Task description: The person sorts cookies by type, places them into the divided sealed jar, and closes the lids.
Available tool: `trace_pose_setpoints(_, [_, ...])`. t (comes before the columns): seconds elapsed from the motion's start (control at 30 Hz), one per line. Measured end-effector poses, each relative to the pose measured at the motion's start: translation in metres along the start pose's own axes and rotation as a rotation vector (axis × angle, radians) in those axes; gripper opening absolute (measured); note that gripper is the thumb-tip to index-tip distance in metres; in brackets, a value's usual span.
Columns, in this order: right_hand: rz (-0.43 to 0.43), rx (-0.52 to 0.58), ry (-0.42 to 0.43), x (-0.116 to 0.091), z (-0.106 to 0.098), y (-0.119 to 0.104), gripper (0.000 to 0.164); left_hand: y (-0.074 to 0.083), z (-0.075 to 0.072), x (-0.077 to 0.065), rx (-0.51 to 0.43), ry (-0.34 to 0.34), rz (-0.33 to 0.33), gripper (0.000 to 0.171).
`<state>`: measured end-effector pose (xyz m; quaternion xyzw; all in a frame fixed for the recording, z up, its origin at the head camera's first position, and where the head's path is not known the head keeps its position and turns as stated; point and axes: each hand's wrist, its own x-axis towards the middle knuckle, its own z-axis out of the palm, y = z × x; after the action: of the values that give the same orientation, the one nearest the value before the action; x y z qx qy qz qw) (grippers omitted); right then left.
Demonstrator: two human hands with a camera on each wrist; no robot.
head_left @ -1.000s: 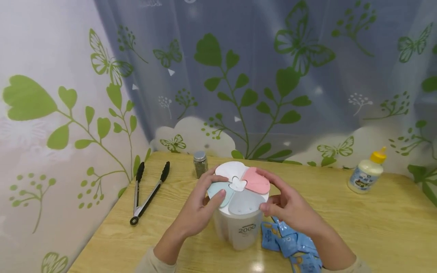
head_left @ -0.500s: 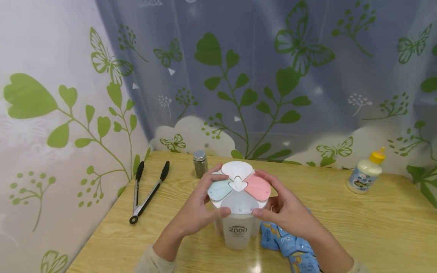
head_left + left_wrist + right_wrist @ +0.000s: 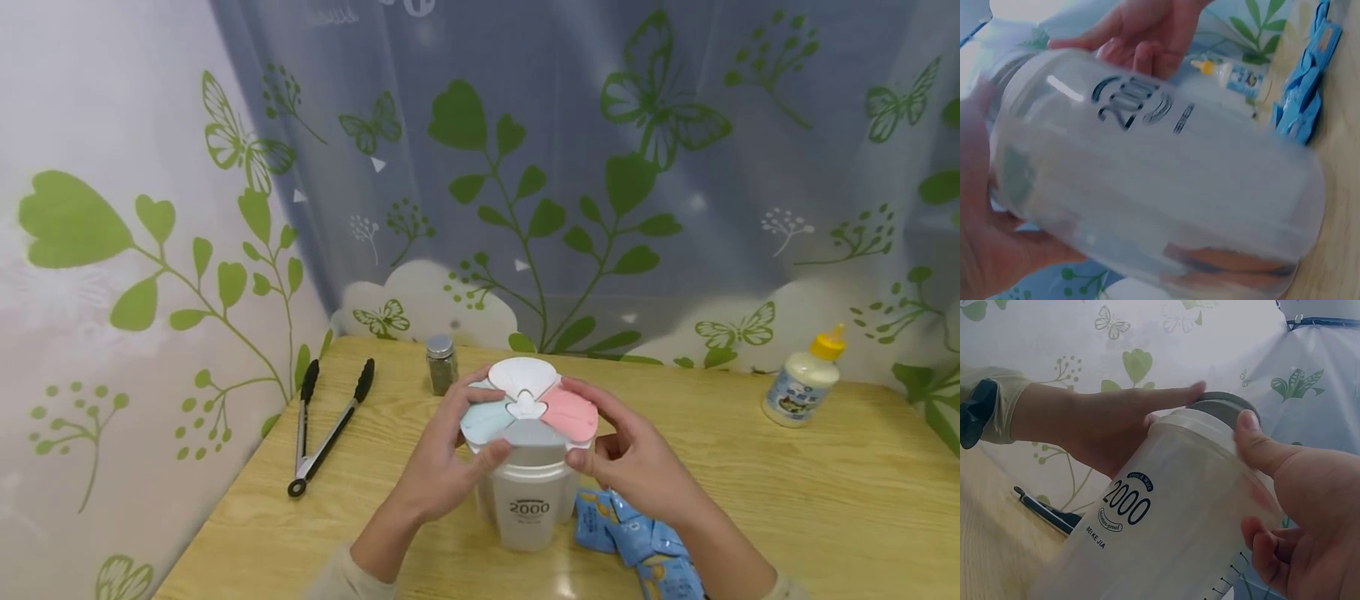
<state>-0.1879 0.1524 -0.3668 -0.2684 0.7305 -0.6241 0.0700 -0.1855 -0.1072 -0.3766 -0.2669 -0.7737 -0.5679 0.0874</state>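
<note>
A clear plastic storage container (image 3: 525,508) marked "2000" stands on the table, also seen close up in the left wrist view and right wrist view. Its round lid (image 3: 570,412) has petal-shaped white, pink, pale blue and grey flaps. The front of the lid sits raised above the container's rim. My left hand (image 3: 450,450) grips the lid's left side, thumb at the front edge. On the opposite side my right hand (image 3: 637,450) holds the lid between thumb and fingers. The undersides of both grips are partly hidden in the head view.
Several blue packets (image 3: 633,537) lie right of the container. Black-tipped tongs (image 3: 322,442) rest at the left, and a small spice jar (image 3: 442,367) stands behind. A yellow-capped bottle (image 3: 802,383) is at the back right, before a patterned curtain (image 3: 555,233).
The lid and container turned until the "2000" mark faced front. Since then the lid's front edge has risen from the rim, with both hands still on it.
</note>
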Motion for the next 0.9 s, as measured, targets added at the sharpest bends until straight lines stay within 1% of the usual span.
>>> trace_pose_setpoints(0.07, [0.005,0.019,-0.002,0.0,0.0,0.001,0.068,0.001,0.004,0.001,-0.002,0.06,-0.019,0.032])
trace_pose_setpoints(0.13, [0.019,0.03,0.005,0.001,0.0,0.001,0.066,0.003,0.008,0.002,-0.014,0.114,-0.053,0.023])
trace_pose_setpoints(0.27, [0.042,0.052,0.016,0.003,-0.001,0.001,0.062,0.007,0.011,0.003,-0.06,0.2,-0.117,0.02])
trace_pose_setpoints(0.4, [0.048,0.077,-0.012,0.005,-0.002,0.002,0.062,0.009,0.011,0.003,-0.085,0.25,-0.144,0.02])
trace_pose_setpoints(0.5, [0.046,0.084,-0.028,0.005,-0.005,0.002,0.064,0.01,0.01,0.002,-0.087,0.261,-0.146,0.021])
trace_pose_setpoints(0.63, [0.011,0.101,-0.045,0.004,-0.009,0.002,0.065,0.008,0.009,0.002,-0.075,0.25,-0.147,0.025])
trace_pose_setpoints(0.77, [-0.007,0.097,-0.039,-0.001,-0.017,0.001,0.066,0.008,0.009,0.003,-0.064,0.243,-0.157,0.027])
trace_pose_setpoints(0.9, [-0.003,0.079,-0.024,-0.008,-0.029,0.004,0.066,0.008,0.009,0.003,-0.066,0.245,-0.159,0.026])
